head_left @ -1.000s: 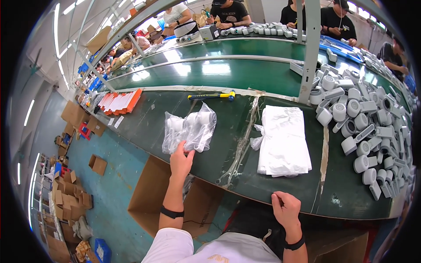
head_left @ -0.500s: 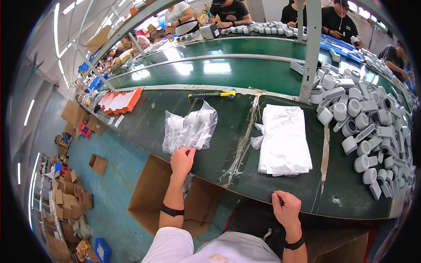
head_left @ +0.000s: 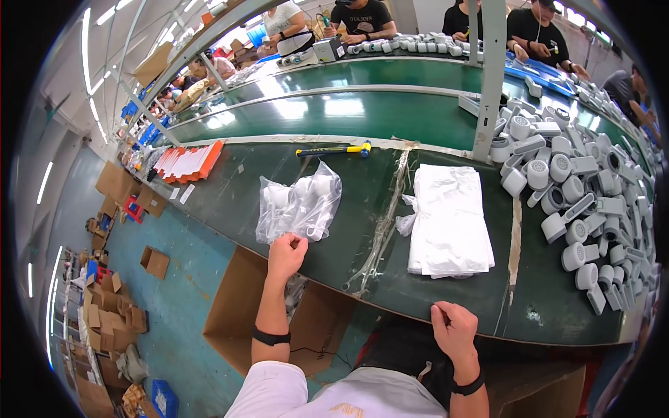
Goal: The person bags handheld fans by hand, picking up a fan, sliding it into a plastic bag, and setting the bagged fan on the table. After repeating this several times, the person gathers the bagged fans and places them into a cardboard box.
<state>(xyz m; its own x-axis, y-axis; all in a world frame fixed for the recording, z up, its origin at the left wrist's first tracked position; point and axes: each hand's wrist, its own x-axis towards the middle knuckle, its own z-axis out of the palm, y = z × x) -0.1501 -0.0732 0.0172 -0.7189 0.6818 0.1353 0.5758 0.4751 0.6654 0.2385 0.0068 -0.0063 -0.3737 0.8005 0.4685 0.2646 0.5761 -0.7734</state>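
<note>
A clear plastic bag (head_left: 300, 202) with several pale grey plastic parts inside lies on the dark green bench, left of the middle. At its near edge, my left hand (head_left: 284, 258) is closed, with thumb and fingertips pinching the plastic. My right hand (head_left: 456, 331) is loosely curled at the bench's front edge, with nothing showing in it. Beyond that hand lies a flat stack of white plastic bags (head_left: 449, 223), apart from it.
A pile of grey plastic parts (head_left: 575, 181) covers the right side. A yellow-and-black hammer (head_left: 334, 150) lies behind the filled bag, and an orange tray (head_left: 191, 161) sits farther left. A cardboard box (head_left: 237, 299) stands below the front edge. Co-workers sit across the green conveyor (head_left: 334, 108).
The filled bag and both hands hold nearly the same places. My left fingers have curled slightly more at the bag's edge. Across the conveyor, a co-worker's hands have moved.
</note>
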